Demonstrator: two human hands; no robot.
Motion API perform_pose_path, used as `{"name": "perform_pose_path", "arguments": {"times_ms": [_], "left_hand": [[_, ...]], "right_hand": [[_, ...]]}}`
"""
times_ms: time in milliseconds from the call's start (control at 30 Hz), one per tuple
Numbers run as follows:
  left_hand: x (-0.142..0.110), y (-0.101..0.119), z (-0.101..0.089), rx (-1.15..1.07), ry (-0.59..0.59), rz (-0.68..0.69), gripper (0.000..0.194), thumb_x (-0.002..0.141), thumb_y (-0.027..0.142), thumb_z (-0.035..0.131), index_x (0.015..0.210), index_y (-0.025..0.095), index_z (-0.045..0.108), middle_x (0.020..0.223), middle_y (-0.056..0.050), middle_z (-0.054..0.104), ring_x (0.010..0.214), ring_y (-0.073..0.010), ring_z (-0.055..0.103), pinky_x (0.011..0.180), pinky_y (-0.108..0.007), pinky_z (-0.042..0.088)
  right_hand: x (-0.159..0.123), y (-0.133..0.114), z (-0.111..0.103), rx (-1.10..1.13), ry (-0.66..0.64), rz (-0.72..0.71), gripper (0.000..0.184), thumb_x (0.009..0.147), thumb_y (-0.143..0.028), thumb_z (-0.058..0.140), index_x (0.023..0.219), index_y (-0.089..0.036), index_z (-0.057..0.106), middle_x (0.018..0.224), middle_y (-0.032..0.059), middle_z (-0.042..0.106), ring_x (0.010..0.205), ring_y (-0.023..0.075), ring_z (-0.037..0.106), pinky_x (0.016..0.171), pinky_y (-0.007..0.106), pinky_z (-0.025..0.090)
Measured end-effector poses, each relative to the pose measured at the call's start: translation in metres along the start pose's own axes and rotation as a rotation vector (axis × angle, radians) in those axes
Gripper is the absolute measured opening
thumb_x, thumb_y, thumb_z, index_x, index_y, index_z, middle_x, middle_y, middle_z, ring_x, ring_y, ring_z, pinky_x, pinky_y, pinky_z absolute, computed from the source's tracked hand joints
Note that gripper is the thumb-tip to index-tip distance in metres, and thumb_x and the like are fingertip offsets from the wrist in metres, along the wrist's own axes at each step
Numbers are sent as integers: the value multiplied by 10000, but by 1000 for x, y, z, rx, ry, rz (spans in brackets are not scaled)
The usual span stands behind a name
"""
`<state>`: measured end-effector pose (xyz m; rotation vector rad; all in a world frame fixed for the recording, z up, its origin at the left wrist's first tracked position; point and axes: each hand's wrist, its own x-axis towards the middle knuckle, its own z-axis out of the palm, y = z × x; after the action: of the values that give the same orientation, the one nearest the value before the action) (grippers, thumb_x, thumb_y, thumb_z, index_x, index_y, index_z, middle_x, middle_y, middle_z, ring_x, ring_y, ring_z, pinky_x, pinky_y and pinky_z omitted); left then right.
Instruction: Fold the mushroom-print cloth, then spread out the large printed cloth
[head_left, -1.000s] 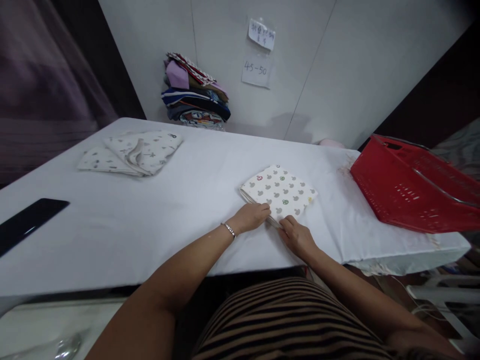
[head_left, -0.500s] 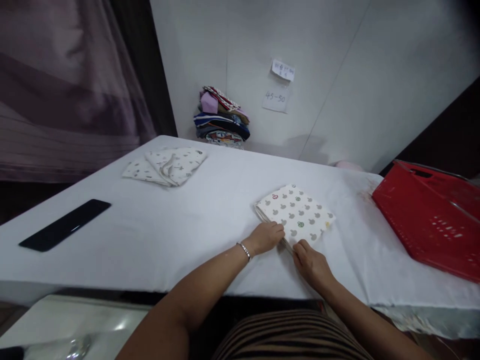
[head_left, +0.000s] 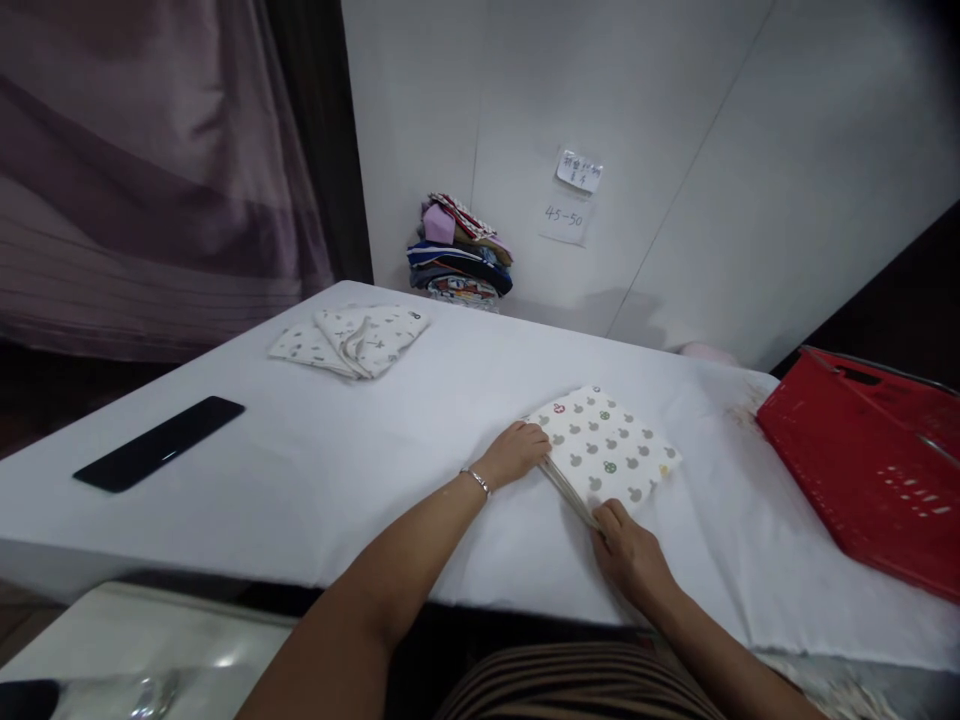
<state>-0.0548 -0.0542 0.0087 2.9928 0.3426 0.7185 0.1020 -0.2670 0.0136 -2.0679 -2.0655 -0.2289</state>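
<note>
White table (head_left: 360,500), cropped red basket (head_left: 840,465), both hands (head_left: 516,450) (head_left: 631,555) in a pinch on printed cloth (head_left: 607,445), its left corner hidden

red basket (head_left: 840,470): cut off by right edge | upper note (head_left: 579,172): writing blurred | patterned cloth (head_left: 600,440): corner behind left hand (head_left: 514,453)

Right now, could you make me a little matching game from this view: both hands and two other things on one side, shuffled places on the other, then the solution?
Things:
1. left hand
2. right hand
3. basket
4. clothes pile

Places:
A. by the wall, past the far edge of the table
B. at the near corner of the nearer cloth
C. at the right end of the table
D. at the left corner of the nearer cloth

Right pairs: 1-D, 2-B, 3-C, 4-A
</note>
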Motion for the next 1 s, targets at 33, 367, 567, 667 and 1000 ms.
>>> {"name": "perform_pose_path", "arguments": {"times_ms": [33,367,567,667,1000], "left_hand": [[-2,-2,3,-23,15,-22,112,914,237,495,908,194,598,993,-31,636,1015,-168,519,887,-323,363],[3,-8,-11,-357,67,-422,252,900,360,484,792,202,648,878,-18,653,867,-156,573,807,-296,437],[46,6,-9,-181,105,-453,281,909,245,420,1123,214,599,1256,-58,573,1196,-197,464,1032,-369,332],[50,3,6,-164,-43,-563,395,924,270,371,1309,254,459,1459,-54,391,1338,-224,328,1096,-451,246],[45,-9,24,-116,-125,-629,457,941,328,275,1381,242,365,1487,-70,345,1296,-240,402,1059,-452,309]], "right_hand": [[0,0,1,8,0,-5,108,867,-164,369,841,-240,443,852,27,525,639,186,570,474,266,366],[1,-1,5,57,-18,8,133,823,-140,364,814,-261,419,854,39,531,668,213,578,511,290,406],[6,-4,5,37,-40,49,158,782,-108,393,804,-260,431,854,46,543,681,215,577,548,297,423],[6,-8,-1,15,-92,71,176,777,-86,409,822,-249,459,887,51,565,707,207,584,567,282,427],[44,0,-43,109,60,-52,180,879,-199,436,946,-201,604,1001,91,624,950,219,575,801,344,477]]}}
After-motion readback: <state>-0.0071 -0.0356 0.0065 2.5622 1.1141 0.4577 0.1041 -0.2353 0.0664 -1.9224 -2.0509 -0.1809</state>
